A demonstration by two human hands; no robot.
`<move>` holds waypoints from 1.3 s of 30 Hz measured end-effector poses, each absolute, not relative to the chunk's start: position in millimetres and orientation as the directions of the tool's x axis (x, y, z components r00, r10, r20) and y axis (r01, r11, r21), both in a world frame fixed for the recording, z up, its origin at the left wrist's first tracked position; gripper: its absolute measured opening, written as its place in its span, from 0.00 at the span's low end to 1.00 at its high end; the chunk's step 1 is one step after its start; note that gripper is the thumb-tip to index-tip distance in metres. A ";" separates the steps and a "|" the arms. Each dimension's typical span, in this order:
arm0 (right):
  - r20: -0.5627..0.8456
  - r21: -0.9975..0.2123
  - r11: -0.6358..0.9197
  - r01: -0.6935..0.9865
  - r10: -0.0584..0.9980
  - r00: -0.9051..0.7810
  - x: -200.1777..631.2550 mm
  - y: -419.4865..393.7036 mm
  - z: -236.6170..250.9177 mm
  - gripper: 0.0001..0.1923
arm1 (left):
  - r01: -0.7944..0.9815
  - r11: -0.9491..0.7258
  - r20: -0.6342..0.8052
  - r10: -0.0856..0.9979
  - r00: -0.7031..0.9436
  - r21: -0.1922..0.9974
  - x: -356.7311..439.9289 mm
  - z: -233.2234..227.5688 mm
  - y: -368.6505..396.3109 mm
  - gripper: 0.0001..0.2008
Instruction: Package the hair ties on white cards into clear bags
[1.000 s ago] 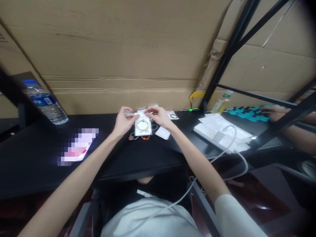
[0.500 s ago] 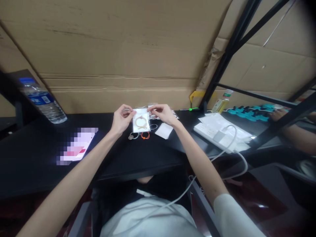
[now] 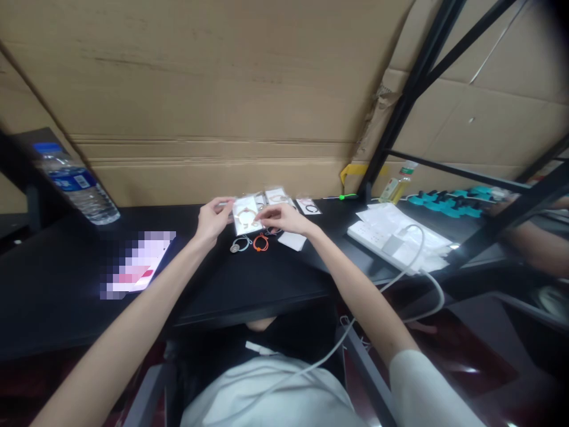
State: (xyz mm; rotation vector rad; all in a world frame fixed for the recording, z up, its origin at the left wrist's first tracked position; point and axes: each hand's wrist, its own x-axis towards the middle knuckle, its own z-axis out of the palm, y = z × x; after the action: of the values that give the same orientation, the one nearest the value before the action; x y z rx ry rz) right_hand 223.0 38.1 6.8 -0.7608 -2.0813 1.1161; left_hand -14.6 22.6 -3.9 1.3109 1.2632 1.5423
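Black worktop (image 3: pixel 66 279) under cardboard: left hand (image 3: pixel 212 218) pinches the clear plastic bracelet packet (image 3: pixel 246 216) at its nine o'clock edge; right hand (image 3: pixel 284 218) fingers (image 3: pixel 263 218) press its three o'clock side.

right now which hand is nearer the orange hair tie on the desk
Right. The right hand sits just above and right of the orange hair tie; the left hand is farther off, up and to its left.
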 end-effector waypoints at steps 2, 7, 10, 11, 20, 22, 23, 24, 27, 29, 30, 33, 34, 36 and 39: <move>0.328 -0.857 0.482 0.184 0.785 -0.526 223.2 44.8 3.2 0.11 | 0.059 -0.249 0.256 0.950 -0.181 0.967 -15.5 -4.1 23.8 0.15; 0.411 -0.876 0.441 0.198 0.895 -0.175 236.3 67.5 -1.8 0.12 | 0.506 -0.283 0.407 0.901 -0.152 0.815 -23.9 -5.1 24.9 0.16; 0.422 -0.880 0.411 0.236 0.907 -0.007 248.2 80.6 -5.8 0.13 | 0.838 -0.191 0.479 0.873 -0.093 0.511 -28.9 -8.6 22.1 0.19; 0.432 -0.874 0.409 0.263 0.901 0.034 251.8 84.4 -7.5 0.13 | 0.890 -0.151 0.473 0.878 -0.079 0.430 -30.0 -10.7 21.4 0.20; 0.440 -0.840 0.333 0.429 0.880 0.179 270.0 107.9 -16.4 0.15 | 0.985 -0.013 0.237 0.971 -0.029 0.174 -37.4 -29.5 29.9 0.26; 0.443 -0.841 0.316 0.440 0.869 0.223 275.8 111.1 -17.0 0.16 | 0.987 -0.004 0.228 0.973 -0.034 0.162 -38.2 -30.2 30.9 0.26; 0.437 -0.846 0.307 0.437 0.867 0.238 278.4 112.4 -17.7 0.16 | 0.988 -0.001 0.221 0.975 -0.034 0.156 -38.5 -30.4 31.1 0.26; 0.431 -0.852 0.300 0.428 0.867 0.250 280.3 113.4 -18.6 0.17 | 0.989 0.000 0.214 0.976 -0.033 0.151 -38.6 -30.6 31.3 0.26; 0.411 -0.866 0.286 0.410 0.875 0.255 280.2 115.7 -21.9 0.17 | 0.991 0.001 0.206 0.978 -0.029 0.133 -38.9 -30.8 31.1 0.24; 0.402 -0.862 0.277 0.426 0.884 0.239 276.4 116.3 -23.2 0.16 | 0.992 0.006 0.212 0.977 -0.032 0.126 -39.0 -30.3 30.6 0.24; 0.401 -0.853 0.273 0.444 0.888 0.224 274.2 116.1 -23.3 0.16 | 0.992 0.010 0.220 0.975 -0.037 0.124 -39.0 -29.7 30.1 0.23; 0.452 -0.770 0.295 0.565 0.878 0.157 268.7 113.5 -22.1 0.13 | 0.992 0.027 0.261 0.964 -0.057 0.120 -38.2 -27.3 27.9 0.24; 0.481 -0.719 0.308 0.623 0.867 0.128 267.6 111.7 -21.4 0.13 | 0.992 0.037 0.280 0.957 -0.070 0.119 -37.8 -26.5 27.1 0.24; 0.525 -0.608 0.319 0.727 0.848 0.067 265.9 107.3 -19.8 0.14 | 0.990 0.069 0.313 0.944 -0.104 0.121 -37.3 -25.8 25.9 0.24; 0.524 -0.486 0.320 0.814 0.851 -0.022 263.6 100.3 -18.4 0.15 | 0.986 0.116 0.341 0.928 -0.152 0.123 -38.2 -26.8 26.4 0.27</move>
State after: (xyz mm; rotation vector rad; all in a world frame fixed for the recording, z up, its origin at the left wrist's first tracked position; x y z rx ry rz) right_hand 263.6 100.3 -18.4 -1.4833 -1.8183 0.0620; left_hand -38.2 26.4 -26.8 2.1515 2.4732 0.5370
